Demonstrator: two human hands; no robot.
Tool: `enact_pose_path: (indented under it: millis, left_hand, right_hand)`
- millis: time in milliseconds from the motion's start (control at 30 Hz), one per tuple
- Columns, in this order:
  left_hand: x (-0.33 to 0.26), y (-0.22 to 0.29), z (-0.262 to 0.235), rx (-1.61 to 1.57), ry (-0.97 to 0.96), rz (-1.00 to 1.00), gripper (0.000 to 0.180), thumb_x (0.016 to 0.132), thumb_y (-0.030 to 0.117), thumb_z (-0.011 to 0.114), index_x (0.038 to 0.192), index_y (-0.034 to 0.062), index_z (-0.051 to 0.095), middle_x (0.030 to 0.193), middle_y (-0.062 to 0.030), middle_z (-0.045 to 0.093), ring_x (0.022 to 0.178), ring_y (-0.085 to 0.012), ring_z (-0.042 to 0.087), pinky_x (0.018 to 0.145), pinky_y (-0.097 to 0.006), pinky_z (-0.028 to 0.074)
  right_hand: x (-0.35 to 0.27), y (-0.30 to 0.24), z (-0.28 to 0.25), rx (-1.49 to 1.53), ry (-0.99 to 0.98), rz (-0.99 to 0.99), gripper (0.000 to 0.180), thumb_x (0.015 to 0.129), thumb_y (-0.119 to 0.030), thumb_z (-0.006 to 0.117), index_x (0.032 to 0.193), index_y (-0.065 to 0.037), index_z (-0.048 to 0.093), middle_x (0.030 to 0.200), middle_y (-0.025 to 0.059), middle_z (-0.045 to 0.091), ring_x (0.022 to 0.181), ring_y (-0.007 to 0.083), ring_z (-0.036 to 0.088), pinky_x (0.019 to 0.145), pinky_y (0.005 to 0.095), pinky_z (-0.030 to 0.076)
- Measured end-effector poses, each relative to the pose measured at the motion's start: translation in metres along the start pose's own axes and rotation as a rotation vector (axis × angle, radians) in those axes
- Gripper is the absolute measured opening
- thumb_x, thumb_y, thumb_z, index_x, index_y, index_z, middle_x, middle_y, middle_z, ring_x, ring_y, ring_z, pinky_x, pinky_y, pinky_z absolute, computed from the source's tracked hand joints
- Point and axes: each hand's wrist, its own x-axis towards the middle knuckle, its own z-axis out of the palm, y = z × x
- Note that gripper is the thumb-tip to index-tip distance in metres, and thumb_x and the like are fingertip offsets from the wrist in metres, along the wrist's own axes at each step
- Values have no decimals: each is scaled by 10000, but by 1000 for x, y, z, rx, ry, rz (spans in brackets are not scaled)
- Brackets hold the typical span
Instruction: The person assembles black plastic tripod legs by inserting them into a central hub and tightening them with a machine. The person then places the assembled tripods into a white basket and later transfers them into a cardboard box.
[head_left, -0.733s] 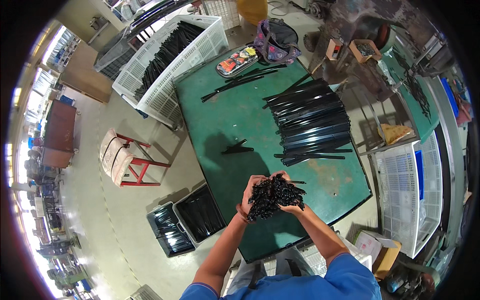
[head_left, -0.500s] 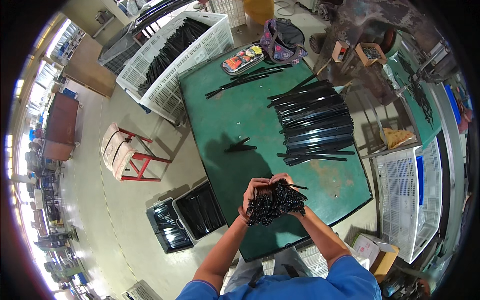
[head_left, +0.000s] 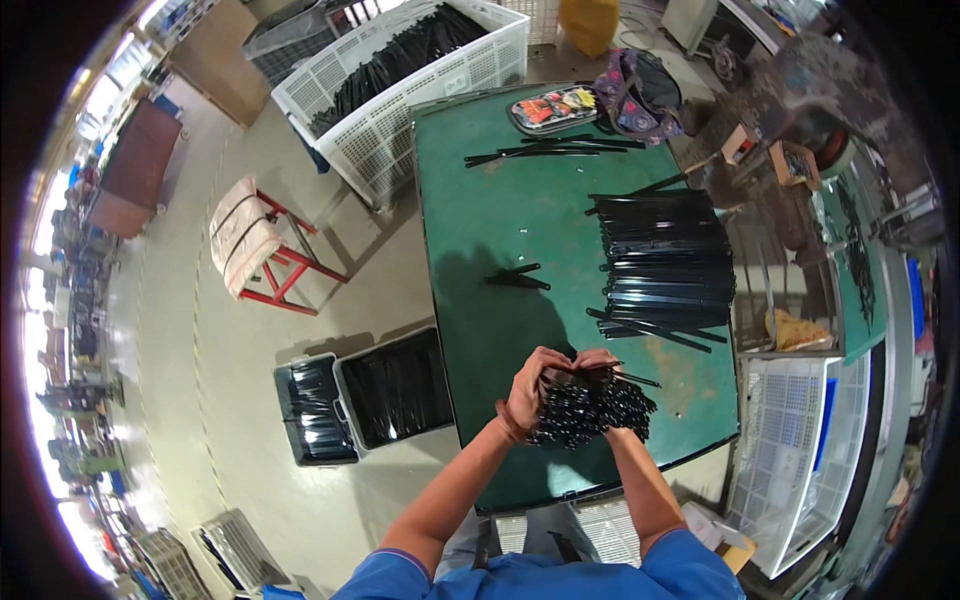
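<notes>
A thick bundle of slim black strips is gripped above the near part of the green table, its ends facing me. My left hand wraps the bundle's left side. My right hand closes around the far right side, partly hidden behind the strips. One strip sticks out to the right of the bunch. Beyond the bundle, a wide row of similar black strips lies on the table, with a few crossed at its near end. Some short black pieces lie to the left.
The green table also bears loose strips, a colourful case and a patterned bag. A white crate of strips stands far left. A red-legged stool and black bins stand left; white crates stand right.
The view has shifted, so the table and the crates appear at a different angle. Both hands still hold the bundle, which now appears further right in the picture.
</notes>
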Motion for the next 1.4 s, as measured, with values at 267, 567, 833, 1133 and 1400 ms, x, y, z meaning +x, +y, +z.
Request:
enact_pose_path:
  millis: [267, 567, 833, 1133, 1400]
  left_hand:
    - [-6, -10, 4, 120, 74, 99, 263, 725, 51, 631, 978, 16, 568, 1008, -135, 577, 950, -274, 564, 886, -350, 427]
    - [-3, -4, 12, 301, 212, 95, 365, 597, 125, 728, 917, 52, 568, 902, -102, 585, 845, -303, 568, 774, -357, 435]
    - [0, -10, 21, 360, 217, 79, 550, 472, 249, 847, 913, 84, 561, 861, -67, 569, 816, -287, 560, 749, -375, 421]
    - [0, -10, 27, 384, 185, 121, 478, 518, 183, 802, 918, 85, 559, 876, -73, 578, 822, -294, 556, 752, -381, 413]
    - [-1, -2, 15, 411, 20, 128, 634, 585, 286, 777, 1114, 64, 507, 1073, -119, 563, 1030, -314, 534, 931, -430, 373]
  right_hand:
    - [-4, -18, 4, -77, 13, 106, 451, 716, -73, 739, 1100, -57, 503, 1104, 130, 538, 1055, 229, 534, 964, 378, 437]
    - [-4, -33, 4, 99, 36, 184, 425, 774, -121, 699, 1136, -65, 485, 1159, 113, 526, 1077, 220, 534, 979, 379, 436]
    - [-10, -24, -13, 86, 116, 245, 508, 772, -248, 718, 1179, -68, 473, 1200, 110, 533, 1102, 221, 531, 1002, 388, 417]
    - [-14, -28, -15, 152, 49, 137, 420, 796, -201, 698, 1149, -104, 493, 1158, 131, 554, 1179, 290, 470, 1034, 446, 366]
    - [-13, -33, -11, 236, 39, 255, 373, 840, -106, 614, 1188, -39, 497, 1244, 150, 519, 1140, 250, 526, 997, 405, 441]
